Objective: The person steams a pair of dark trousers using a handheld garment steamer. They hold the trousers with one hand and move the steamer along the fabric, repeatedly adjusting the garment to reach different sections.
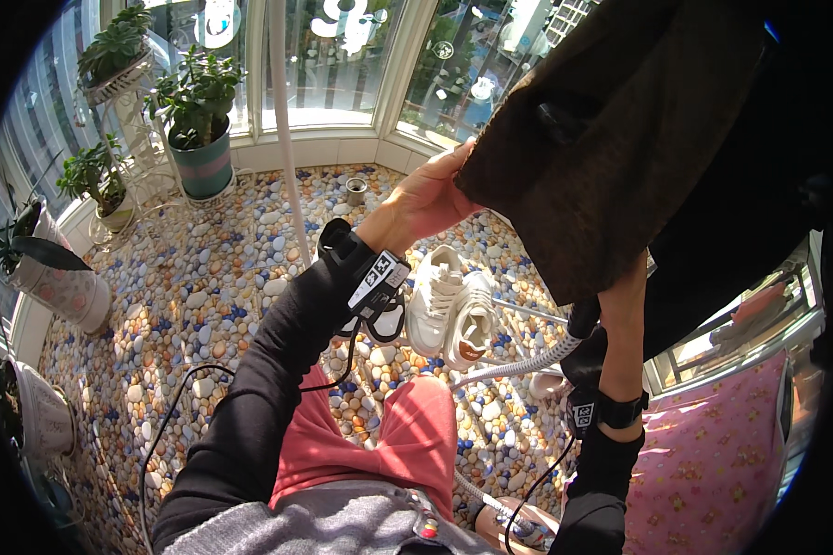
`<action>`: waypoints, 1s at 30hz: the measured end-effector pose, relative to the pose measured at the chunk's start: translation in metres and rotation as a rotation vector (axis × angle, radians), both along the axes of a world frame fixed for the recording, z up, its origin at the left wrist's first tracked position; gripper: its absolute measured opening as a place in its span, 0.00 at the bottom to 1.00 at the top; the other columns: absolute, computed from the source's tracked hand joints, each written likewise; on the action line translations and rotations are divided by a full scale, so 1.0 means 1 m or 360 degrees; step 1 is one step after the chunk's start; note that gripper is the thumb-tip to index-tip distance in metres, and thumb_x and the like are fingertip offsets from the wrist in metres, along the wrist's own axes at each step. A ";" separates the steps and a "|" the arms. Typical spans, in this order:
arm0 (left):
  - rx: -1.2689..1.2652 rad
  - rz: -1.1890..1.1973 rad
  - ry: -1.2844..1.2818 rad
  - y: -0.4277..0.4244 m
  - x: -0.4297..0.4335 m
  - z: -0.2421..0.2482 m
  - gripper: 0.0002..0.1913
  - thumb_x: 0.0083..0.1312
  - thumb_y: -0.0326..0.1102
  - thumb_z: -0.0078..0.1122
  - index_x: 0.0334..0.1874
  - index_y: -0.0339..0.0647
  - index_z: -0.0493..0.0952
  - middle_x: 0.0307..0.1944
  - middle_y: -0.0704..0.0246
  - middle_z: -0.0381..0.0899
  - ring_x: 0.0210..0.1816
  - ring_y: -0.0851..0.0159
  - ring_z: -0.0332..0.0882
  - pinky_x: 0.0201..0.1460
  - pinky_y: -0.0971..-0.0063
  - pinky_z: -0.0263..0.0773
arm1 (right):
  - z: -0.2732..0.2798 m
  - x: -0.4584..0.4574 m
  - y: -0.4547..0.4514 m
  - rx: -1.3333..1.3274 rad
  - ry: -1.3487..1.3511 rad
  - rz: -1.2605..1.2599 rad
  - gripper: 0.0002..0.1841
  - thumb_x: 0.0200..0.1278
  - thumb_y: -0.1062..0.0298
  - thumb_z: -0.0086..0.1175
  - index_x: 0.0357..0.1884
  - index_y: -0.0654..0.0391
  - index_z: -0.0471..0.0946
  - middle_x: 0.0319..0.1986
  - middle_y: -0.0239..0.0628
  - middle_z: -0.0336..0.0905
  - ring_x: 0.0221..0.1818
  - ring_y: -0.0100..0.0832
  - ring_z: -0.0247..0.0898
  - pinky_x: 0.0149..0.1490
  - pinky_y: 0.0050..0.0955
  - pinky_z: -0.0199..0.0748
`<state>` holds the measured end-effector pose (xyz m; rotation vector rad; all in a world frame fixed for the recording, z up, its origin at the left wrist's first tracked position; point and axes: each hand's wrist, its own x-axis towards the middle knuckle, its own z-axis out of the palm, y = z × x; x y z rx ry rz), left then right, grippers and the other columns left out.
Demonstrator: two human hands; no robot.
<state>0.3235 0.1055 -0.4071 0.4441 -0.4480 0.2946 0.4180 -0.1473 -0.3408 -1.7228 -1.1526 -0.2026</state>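
Observation:
A dark brown-black garment [618, 139] hangs across the upper right, close to the camera. My left hand [434, 194] grips its lower left edge between thumb and fingers. Under the cloth, my right hand [621, 295] is mostly hidden; only its wrist side shows, beside the black end of a grey ribbed hose [527, 365]. That black end looks like a steamer handle, but its head is covered by the garment. The hose curves down from there to the floor. Both wrists carry black straps with small devices and cables.
White sneakers [434, 302] stand on a rack below my hands. A pale pole [284, 125] rises left of them. Potted succulents [201, 156] line the windows. Pink patterned fabric [708, 458] hangs at right. A black cable [146, 451] loops by my left arm.

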 end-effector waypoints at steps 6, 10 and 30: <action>0.0075 0.0908 -0.0424 0.015 -0.008 0.007 0.11 0.73 0.32 0.52 0.54 0.41 0.75 0.58 0.66 0.78 0.60 0.66 0.74 0.67 0.67 0.66 | -0.014 0.026 -0.008 0.0042 0.0064 -0.0125 0.30 0.55 0.72 0.65 0.59 0.67 0.66 0.53 0.47 0.74 0.52 0.39 0.74 0.55 0.33 0.71; 0.0077 0.1138 -0.0472 0.011 -0.016 0.006 0.10 0.73 0.31 0.52 0.54 0.44 0.75 0.57 0.67 0.78 0.59 0.65 0.74 0.66 0.69 0.67 | -0.029 0.041 0.000 0.0117 -0.0001 0.0030 0.33 0.54 0.71 0.68 0.60 0.66 0.65 0.57 0.50 0.70 0.56 0.43 0.72 0.57 0.35 0.71; -0.0110 0.1617 -0.0324 0.006 -0.041 0.018 0.11 0.73 0.33 0.52 0.53 0.36 0.76 0.54 0.63 0.80 0.55 0.67 0.76 0.62 0.74 0.70 | -0.048 0.023 0.051 -0.0308 -0.0413 0.0164 0.35 0.57 0.64 0.66 0.64 0.65 0.65 0.62 0.51 0.66 0.64 0.45 0.64 0.67 0.37 0.59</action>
